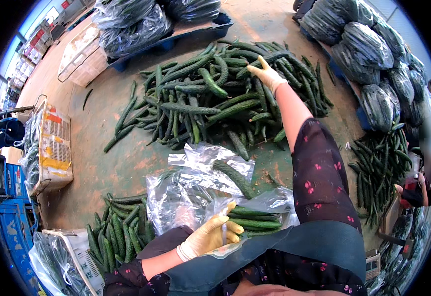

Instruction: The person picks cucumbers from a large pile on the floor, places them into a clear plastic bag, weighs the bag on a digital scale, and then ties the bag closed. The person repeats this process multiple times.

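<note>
My right hand [268, 75], in a pale yellow glove, reaches to the upper part of a large heap of cucumbers [191, 87] on the floor. Its thumb and a finger are spread over a dark green cucumber [276, 55]; whether they grip it is hidden. Close to my body, my left hand [215, 231], gloved alike, has the edge of a clear plastic bag [271, 198] between its fingers. Several bagged cucumbers [256, 222] lie beside that hand, in my lap. A single curved cucumber [236, 179] rests across more clear plastic film [186, 185] in front of me.
Left of me are loose cucumbers [119, 229], a white crate [76, 255] and a taped crate [56, 148]. Filled bags stand on blue pallets [171, 39], far and right. Another person's arm [419, 192] is near a second cucumber heap [380, 170].
</note>
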### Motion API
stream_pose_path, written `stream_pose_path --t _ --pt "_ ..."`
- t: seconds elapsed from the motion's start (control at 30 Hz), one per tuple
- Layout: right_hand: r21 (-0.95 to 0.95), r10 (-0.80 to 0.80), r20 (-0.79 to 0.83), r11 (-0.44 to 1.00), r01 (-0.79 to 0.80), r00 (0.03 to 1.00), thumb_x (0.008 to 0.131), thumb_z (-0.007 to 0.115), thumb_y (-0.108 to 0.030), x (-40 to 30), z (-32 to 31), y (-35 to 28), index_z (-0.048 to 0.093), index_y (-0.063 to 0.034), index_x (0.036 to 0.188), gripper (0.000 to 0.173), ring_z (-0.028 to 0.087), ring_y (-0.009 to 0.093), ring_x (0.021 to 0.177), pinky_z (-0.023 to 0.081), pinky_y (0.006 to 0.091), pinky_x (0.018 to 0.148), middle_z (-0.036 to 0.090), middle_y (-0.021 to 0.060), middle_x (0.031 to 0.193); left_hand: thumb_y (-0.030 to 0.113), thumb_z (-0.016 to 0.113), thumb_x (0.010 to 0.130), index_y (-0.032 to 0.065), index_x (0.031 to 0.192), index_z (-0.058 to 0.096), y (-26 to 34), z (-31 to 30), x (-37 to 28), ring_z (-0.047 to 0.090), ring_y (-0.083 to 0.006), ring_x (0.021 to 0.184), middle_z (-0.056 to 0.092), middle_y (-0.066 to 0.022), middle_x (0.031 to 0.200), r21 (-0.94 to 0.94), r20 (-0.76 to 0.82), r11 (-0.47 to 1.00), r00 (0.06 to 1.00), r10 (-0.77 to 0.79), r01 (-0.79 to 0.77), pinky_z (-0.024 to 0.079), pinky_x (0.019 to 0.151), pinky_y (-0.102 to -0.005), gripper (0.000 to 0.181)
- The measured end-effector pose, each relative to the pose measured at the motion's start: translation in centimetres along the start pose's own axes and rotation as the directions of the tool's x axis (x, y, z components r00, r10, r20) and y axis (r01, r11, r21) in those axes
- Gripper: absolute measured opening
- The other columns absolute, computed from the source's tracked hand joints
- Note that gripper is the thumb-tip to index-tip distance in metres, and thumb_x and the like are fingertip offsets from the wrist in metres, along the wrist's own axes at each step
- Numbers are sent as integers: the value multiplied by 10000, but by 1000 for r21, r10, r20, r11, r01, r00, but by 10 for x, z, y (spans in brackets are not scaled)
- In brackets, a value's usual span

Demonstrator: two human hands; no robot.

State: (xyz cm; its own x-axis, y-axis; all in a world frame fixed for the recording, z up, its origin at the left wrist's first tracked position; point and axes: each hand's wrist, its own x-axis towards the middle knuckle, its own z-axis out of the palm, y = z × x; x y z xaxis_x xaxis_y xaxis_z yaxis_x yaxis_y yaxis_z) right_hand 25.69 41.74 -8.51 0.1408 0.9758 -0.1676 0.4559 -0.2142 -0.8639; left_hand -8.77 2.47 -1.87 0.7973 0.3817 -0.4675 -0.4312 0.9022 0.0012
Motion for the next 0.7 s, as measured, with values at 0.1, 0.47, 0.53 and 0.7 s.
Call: stream_pose_path --t 0.1,0.47,0.53,0.7 --pt "-101 42 -16 994 -43 999 876 740 -466 25 14 6 230 -159 1605 941 372 270 1453 335 371 1142 384 154 1581 320 625 988 198 1531 332 3 -9 -1 692 -213 894 685 -151 1084 63 -24 998 1000 14 -12 547 746 -306 629" --pt "701 -109 -366 621 350 924 859 724 -125 -146 -38 34 517 -37 1335 526 636 169 887 527 319 808 667 77 1023 369 620 981 235 1479 405 -5 -6 -6 692 -240 933 683 -161 1122 58 19 998 1000 -13 12 534 867 -413 559" --pt "819 -147 -309 460 341 940 837 703 -69 -230 -33 1 503 -9 1331 536 647 183 884 536 348 818 658 81 1017 377 631 970 244 1455 427 -8 2 -9 695 -253 927 684 -162 1113 81 -22 997 1000 4 -2 536 878 -454 543" --pt "696 -281 368 716 -62 886 720 779 0 -387 35 15 700 -33 1007 299 644 201 991 484 365 962 690 61 1022 385 649 951 263 1417 452 1 6 -8 703 -272 893 681 -166 1104 119 -78 993 996 30 -21 542 889 -541 520"
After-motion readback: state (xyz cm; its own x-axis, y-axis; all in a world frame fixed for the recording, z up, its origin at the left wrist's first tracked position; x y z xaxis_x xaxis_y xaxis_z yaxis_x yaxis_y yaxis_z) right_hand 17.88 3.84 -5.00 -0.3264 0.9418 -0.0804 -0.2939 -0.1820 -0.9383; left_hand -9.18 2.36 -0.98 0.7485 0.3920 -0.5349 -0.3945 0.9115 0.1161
